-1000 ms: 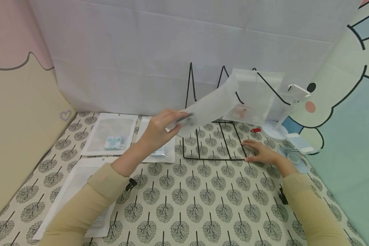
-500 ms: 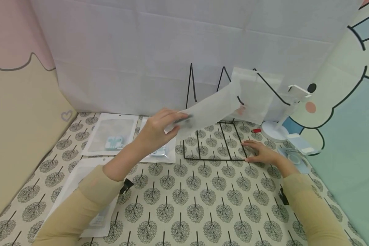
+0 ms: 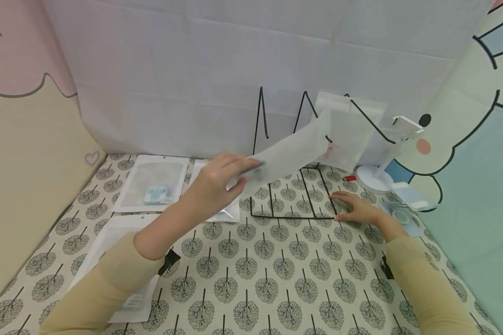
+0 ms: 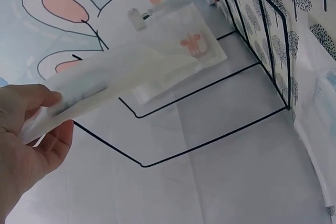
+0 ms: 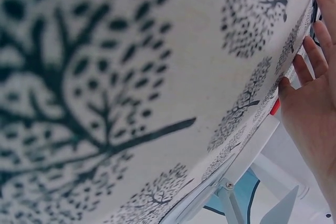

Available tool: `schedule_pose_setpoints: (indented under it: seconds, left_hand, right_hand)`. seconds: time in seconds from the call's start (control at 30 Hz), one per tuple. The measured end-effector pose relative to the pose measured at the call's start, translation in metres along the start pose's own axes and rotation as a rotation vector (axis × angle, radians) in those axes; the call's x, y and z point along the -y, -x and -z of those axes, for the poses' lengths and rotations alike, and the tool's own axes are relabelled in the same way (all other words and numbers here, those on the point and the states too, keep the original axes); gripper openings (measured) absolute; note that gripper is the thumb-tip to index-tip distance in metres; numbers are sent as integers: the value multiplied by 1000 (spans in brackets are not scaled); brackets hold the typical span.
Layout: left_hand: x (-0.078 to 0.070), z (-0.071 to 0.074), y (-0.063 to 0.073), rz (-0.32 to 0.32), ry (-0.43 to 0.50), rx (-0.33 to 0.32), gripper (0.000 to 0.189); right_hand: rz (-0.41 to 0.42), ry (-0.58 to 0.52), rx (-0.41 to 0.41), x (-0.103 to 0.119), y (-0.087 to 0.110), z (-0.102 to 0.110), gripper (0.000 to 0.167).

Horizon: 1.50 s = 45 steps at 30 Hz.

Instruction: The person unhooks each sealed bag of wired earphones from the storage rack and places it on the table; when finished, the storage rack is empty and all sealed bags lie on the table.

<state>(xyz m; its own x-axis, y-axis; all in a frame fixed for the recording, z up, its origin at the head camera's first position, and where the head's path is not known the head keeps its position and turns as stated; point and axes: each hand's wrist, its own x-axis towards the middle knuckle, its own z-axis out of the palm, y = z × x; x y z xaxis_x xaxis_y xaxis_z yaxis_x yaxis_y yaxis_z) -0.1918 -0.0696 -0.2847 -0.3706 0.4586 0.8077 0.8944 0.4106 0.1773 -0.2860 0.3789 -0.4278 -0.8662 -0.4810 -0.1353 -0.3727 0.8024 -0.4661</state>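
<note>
We find the left hand (image 3: 218,186) in the middle of the frame, thumb and fingers clamped on the lower end of a frosted pouch (image 3: 293,151), over a dark item inside. We judge that spot chosen because the contents stiffen an otherwise limp bag. The pouch slants up toward the wire rack (image 3: 293,217), right of centre, its far end overlapping the middle prong; whether it is threaded there we cannot tell. The right hand (image 3: 356,209) touches the rack's front right corner, thumb and fingers apart, clamped on nothing, presumably to keep the light frame from shifting. Behind, a hung pouch (image 3: 356,132) with a reddish item is at the right prong. At left, a flat pouch (image 3: 140,179) lies with its hole toward the top, which we judge leaves the hanging end readable.
</note>
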Motion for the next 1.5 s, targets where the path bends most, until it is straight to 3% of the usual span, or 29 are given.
schedule_pose_setpoints:
  seconds: [0.33,0.9,1.13,1.33,1.5]
  left_hand:
    - [-12,6,1,36,-14,6,42]
    - [-29,18,2,32,-14,33,43]
    - [-33,23,9,42,-2,66,45]
    - [-27,24,20,131,46,107,45]
    - [-22,25,30,303,78,175,47]
  right_hand:
    - [3,7,-2,1,1,0,77]
    - [7,-1,-9,0,1,-1,78]
    - [6,8,-7,-1,0,-2,79]
    - [16,0,-9,0,1,-1,78]
    - [16,1,-7,-1,1,-2,77]
